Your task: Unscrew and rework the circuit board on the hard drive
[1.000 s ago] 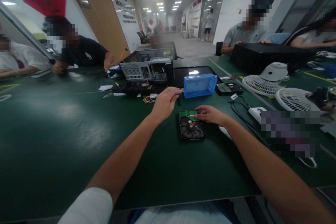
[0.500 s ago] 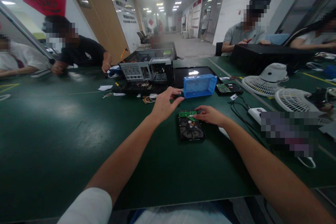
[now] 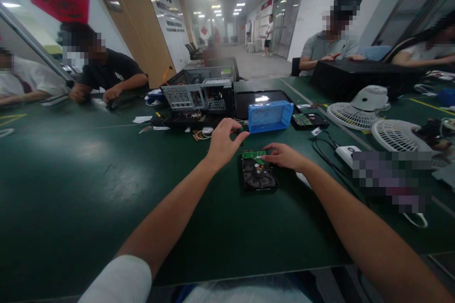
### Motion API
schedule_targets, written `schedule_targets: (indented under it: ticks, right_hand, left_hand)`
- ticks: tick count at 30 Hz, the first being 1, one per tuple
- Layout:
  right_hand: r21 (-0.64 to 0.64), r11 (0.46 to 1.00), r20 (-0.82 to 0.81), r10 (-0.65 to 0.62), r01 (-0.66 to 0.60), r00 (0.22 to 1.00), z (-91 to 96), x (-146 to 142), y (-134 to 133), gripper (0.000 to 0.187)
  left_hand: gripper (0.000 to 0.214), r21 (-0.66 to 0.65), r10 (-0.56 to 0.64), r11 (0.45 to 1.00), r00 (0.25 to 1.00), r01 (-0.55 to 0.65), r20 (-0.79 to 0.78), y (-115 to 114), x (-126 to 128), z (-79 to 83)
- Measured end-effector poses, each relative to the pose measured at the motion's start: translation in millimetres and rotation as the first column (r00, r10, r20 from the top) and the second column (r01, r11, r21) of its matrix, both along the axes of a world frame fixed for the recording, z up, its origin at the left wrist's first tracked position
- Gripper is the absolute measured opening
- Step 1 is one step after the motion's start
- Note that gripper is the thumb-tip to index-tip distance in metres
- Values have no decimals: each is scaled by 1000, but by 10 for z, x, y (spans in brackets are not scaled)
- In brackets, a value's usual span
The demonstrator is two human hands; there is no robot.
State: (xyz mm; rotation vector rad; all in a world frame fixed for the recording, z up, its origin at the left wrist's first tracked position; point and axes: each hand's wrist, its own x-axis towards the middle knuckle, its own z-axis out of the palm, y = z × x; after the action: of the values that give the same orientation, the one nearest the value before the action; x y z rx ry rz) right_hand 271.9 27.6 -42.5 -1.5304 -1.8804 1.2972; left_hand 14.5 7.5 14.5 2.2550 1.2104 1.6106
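A black hard drive (image 3: 259,174) with a green circuit board at its far end lies flat on the green table (image 3: 88,175). My right hand (image 3: 284,155) rests on the drive's far right corner, fingers curled down onto the green board. My left hand (image 3: 223,141) hovers just left of the drive's far end, fingers bent with thumb and fingertips close together; whether they pinch anything is too small to see. A blue plastic box (image 3: 270,115) stands just beyond my left fingertips.
An opened computer case (image 3: 201,93) and a black panel (image 3: 261,99) sit behind the box. A second circuit board (image 3: 309,119), black cables (image 3: 325,149), a white power strip (image 3: 346,153) and two white fans (image 3: 359,106) lie to the right. Other people sit around the table.
My left hand has drawn back a little from the blue box toward the drive. My right hand stays on the drive. The person at far left lowered an arm to the table.
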Motion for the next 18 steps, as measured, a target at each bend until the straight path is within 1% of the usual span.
schedule_targets:
  ticks: [3, 6, 8, 10, 12, 15, 18]
  right_hand:
    - [2, 1000, 2, -2, 2, 1000, -23, 9, 16, 61]
    - [7, 1000, 1, 0, 0, 1000, -41, 20, 28, 63]
    - [3, 1000, -6, 4, -4, 1000, -43, 24, 29, 64]
    - [-2, 1000, -20, 4, -4, 1000, -34, 22, 20, 65]
    - [-11, 1000, -30, 4, -4, 1000, -14, 17, 4, 64]
    - [-9, 1000, -28, 6, -6, 1000, 24, 6, -20, 61]
    - [-3, 1000, -9, 5, -5, 1000, 50, -4, -32, 57]
  left_hand:
    - [16, -5, 1, 1000, 999, -1, -53, -21, 2, 28]
    - [14, -52, 7, 999, 1000, -8, -23, -35, 6, 38]
    - [16, -112, -1, 994, 999, 4, 33, -17, 14, 13]
    - [19, -208, -51, 975, 988, 81, 143, 15, 33, -30]
    - [21, -292, -121, 933, 948, 210, 294, 42, 63, -67]
    - [21, -336, -186, 861, 850, 382, 493, 39, 115, -68]
    - [26, -367, -171, 812, 786, 454, 594, -8, 141, -14]
